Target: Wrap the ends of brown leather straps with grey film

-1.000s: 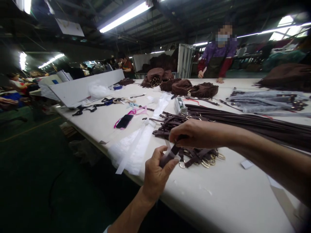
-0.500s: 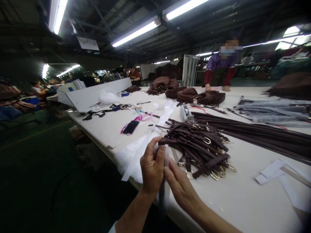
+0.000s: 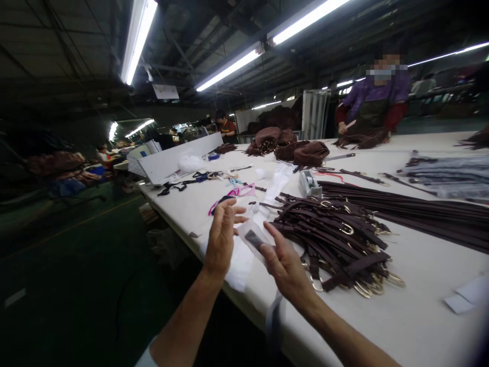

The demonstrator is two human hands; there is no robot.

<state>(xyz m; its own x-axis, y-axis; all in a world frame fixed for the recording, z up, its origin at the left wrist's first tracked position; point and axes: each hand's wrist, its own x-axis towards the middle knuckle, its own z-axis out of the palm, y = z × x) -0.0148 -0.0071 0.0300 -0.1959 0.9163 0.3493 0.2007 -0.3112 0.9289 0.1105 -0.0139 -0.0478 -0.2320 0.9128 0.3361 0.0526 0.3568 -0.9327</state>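
Observation:
My right hand (image 3: 280, 260) pinches a dark strap (image 3: 252, 237) between thumb and fingers. A translucent white wrapping (image 3: 244, 228) surrounds the strap's upper end, and its lower part (image 3: 275, 321) hangs blurred beyond the table's front edge. Beside it on the left, my left hand (image 3: 221, 239) is open with fingers spread. Its fingertips come close to the wrapping; whether they touch it, I cannot tell. Just right of my hands lies a heap of dark brown straps (image 3: 332, 234) with gold-coloured metal buckles. White sheets of wrapping (image 3: 240, 262) lie on the table behind my left hand.
On the white table (image 3: 412, 306) stands a grey tape dispenser (image 3: 310, 184), with long brown straps (image 3: 412, 214) to its right. Plastic-covered straps (image 3: 451, 171) lie farther right. Brown bags (image 3: 305, 152) rest at the back, near a co-worker (image 3: 372, 107) in purple.
My left hand has let go of the wrapped strap and opened. The strap has tilted leftward in my right hand. The view has turned left, and the co-worker has straightened up.

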